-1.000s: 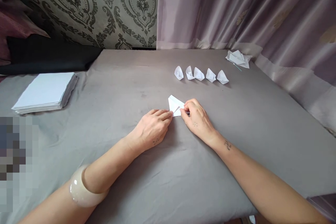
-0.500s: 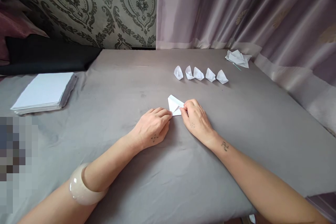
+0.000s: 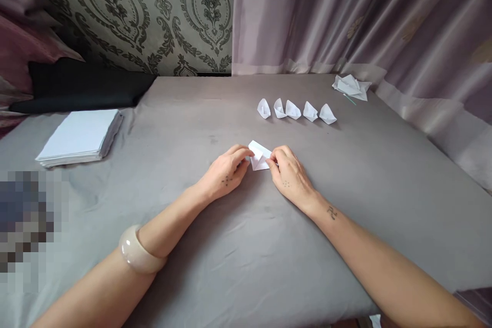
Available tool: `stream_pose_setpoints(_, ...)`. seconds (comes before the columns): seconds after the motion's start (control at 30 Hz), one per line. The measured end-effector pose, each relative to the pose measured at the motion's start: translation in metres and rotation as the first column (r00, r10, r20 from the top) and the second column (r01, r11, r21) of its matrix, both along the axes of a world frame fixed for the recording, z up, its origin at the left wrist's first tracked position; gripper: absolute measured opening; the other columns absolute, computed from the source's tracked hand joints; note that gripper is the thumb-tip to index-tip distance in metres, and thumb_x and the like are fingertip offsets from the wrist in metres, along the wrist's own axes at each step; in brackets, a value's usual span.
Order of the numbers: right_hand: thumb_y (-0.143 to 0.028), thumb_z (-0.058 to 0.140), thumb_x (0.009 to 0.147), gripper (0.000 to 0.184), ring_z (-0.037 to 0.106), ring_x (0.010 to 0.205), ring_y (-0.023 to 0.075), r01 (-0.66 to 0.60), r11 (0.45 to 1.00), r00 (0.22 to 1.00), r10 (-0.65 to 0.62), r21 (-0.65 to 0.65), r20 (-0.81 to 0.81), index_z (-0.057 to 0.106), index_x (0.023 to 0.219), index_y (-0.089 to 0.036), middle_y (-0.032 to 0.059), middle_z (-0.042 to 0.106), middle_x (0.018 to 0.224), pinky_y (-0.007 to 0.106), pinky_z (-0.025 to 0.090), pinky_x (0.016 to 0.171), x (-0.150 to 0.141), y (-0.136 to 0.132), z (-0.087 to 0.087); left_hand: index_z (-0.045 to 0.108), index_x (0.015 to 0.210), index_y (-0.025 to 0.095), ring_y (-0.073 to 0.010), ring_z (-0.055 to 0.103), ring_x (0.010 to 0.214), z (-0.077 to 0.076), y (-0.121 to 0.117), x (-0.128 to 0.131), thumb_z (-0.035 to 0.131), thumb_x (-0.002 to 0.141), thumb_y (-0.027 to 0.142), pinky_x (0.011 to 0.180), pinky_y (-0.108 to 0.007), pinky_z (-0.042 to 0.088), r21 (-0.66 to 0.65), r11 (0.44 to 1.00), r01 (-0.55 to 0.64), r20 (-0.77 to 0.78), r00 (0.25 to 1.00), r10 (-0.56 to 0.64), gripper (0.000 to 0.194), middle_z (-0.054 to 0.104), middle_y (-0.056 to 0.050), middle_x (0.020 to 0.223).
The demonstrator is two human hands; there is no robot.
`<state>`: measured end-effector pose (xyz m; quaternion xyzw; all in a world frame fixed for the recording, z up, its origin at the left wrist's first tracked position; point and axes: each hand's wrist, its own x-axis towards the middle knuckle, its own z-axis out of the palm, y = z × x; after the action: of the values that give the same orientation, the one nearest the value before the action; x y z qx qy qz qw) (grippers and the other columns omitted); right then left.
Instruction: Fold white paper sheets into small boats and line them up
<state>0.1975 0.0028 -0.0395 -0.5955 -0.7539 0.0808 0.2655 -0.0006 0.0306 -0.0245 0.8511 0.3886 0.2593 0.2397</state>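
Note:
A small folded piece of white paper [image 3: 260,158] lies on the grey cloth between my hands, with creases and a triangular flap on its upper side. My left hand [image 3: 229,170] is at the paper's left edge, thumb and fingers closed on that side. At the opposite edge, my right hand [image 3: 289,170] pinches the paper's right corner between thumb and forefinger. The fingertips cover both ends of the paper. Beyond the hands, several folded white paper boats [image 3: 293,110] stand in a row.
A stack of white paper sheets [image 3: 79,136] lies at the left. Near the back right corner is a pile of folded paper [image 3: 350,86] with a thin greenish stick [image 3: 349,99] beside it. Black fabric [image 3: 88,87] lies at the back left; a curtain [image 3: 307,15] hangs behind.
My left hand has moved up along the paper's left edge, from the bottom corner to the side. My right hand keeps its pinch. The view has shifted slightly.

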Motion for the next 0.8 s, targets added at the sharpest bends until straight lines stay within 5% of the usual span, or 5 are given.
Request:
stream_pose_setpoints(0.13,-0.02,0.045,0.093,0.011,0.055,0.088,0.0212,-0.028,0.999,0.999,0.029,-0.02,0.025,0.049,0.082,-0.021,0.0084,0.057,0.095,0.034,0.046,0.077,0.001,0.001,0.005,0.052,0.123,0.017,-0.0145,0.06,0.082,0.004,0.015,0.003,0.038,0.089,0.016,0.074,-0.029,0.051,-0.033,0.999,0.026,-0.016,1.0,-0.026,0.037,0.057,-0.012,0.125)
stream_pose_setpoints(0.43,-0.02,0.047,0.093,0.011,0.055,0.087,0.02,-0.025,0.998,0.996,0.029,-0.052,0.081,0.05,0.082,-0.021,0.0071,0.058,0.097,0.032,0.044,0.07,0.002,0.001,0.009,0.066,0.087,0.018,-0.012,0.053,0.064,0.011,0.039,0.018,0.047,0.086,0.031,0.06,-0.024,0.044,-0.197,0.98,0.005,-0.105,0.994,-0.027,0.023,0.063,-0.004,0.088)
stream_pose_setpoints(0.6,-0.02,0.049,0.093,0.011,0.054,0.088,0.0202,-0.004,0.997,0.996,0.011,-0.074,0.09,0.05,0.083,-0.021,0.0076,0.058,0.098,0.032,0.044,0.071,0.002,0.001,0.01,0.06,0.091,0.017,-0.0089,0.049,0.05,0.017,0.043,0.012,0.051,0.087,0.042,0.048,-0.02,0.036,-0.493,0.858,0.144,0.005,0.987,-0.163,0.027,0.054,0.002,0.063)
stream_pose_setpoints(0.8,-0.02,0.048,0.093,0.01,0.054,0.088,0.0206,-0.02,0.997,0.997,0.025,-0.069,0.07,0.05,0.083,-0.021,0.0077,0.058,0.098,0.033,0.044,0.073,0.002,0.001,0.01,0.057,0.094,0.018,-0.0072,0.046,0.043,0.02,0.047,0.009,0.053,0.086,0.042,0.041,-0.019,0.032,-0.591,0.793,0.147,0.009,0.984,-0.175,0.026,0.056,0.002,0.063)
